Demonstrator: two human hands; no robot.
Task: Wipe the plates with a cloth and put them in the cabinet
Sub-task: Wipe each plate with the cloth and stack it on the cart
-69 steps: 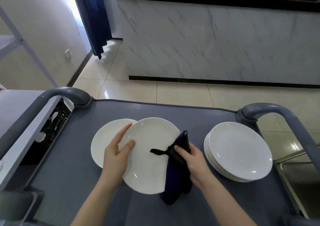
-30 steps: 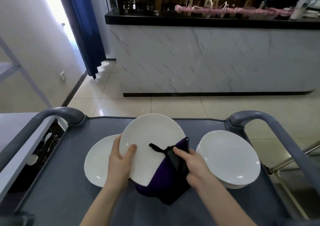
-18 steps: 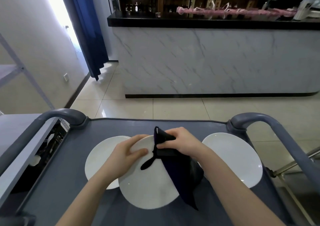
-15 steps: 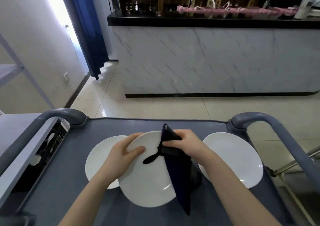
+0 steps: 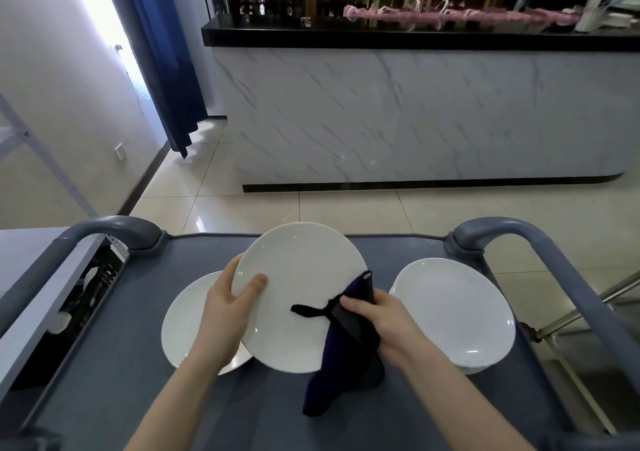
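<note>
White plate (image 5: 301,277) tilted up, wiping step: left hand (image 5: 225,308) fingers pinch rim, right hand (image 5: 381,315) fingers squeeze dark cloth (image 5: 343,364). Next: rub plate face.

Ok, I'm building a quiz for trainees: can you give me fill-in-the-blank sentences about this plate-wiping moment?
1. The left hand grips the edge of a white ____.
2. The right hand holds a dark ____ at the rim of the raised plate.
3. The plate stack sits on the grey cart to the ____ of the raised plate.
Missing words: plate; cloth; right.
</note>
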